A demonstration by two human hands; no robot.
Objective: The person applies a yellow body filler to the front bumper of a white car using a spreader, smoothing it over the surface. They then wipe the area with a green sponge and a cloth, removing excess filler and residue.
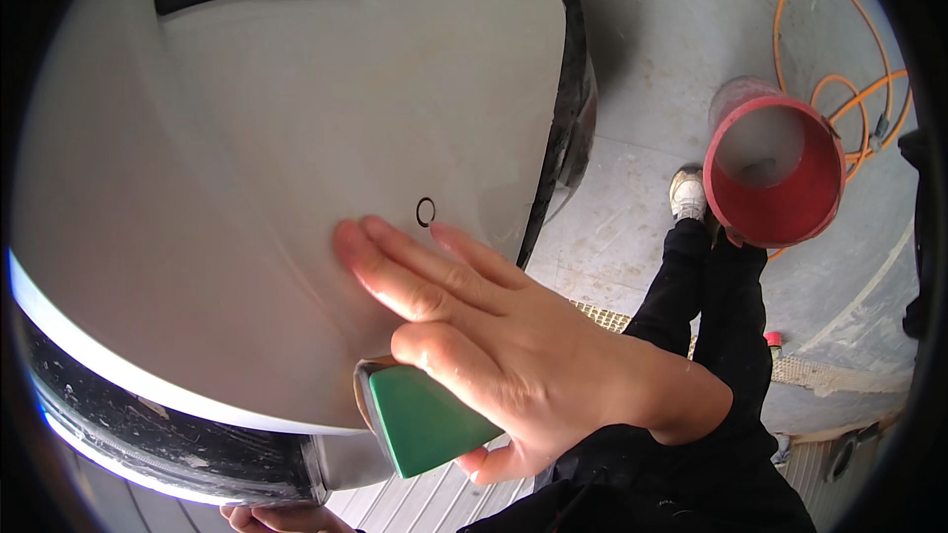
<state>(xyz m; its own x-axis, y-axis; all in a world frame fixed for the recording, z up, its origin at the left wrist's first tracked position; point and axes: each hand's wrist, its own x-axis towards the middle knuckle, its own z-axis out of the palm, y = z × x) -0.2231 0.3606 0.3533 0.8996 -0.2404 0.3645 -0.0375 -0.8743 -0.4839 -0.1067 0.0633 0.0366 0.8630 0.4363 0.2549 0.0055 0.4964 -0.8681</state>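
A large light-grey car body panel [296,138], apparently a bumper, fills the left and middle, with a small dark ring mark [426,212]. My right hand [523,365] reaches over its near right edge. Several fingers are stretched out against the panel, while the thumb and index finger hold a green sanding block [430,419] with a brownish sheet, seemingly sandpaper, around one end. My left hand [286,519] shows only partly at the bottom, fingers curled just below the panel's scuffed black lower trim [178,424]; what they hold is hidden.
A red bucket [775,163] with cloudy liquid and something dark inside stands at the right. Behind it an orange hose [780,30] lies coiled on the grey concrete floor [652,49]. My legs in black trousers and a white shoe [688,194] are beside the bucket.
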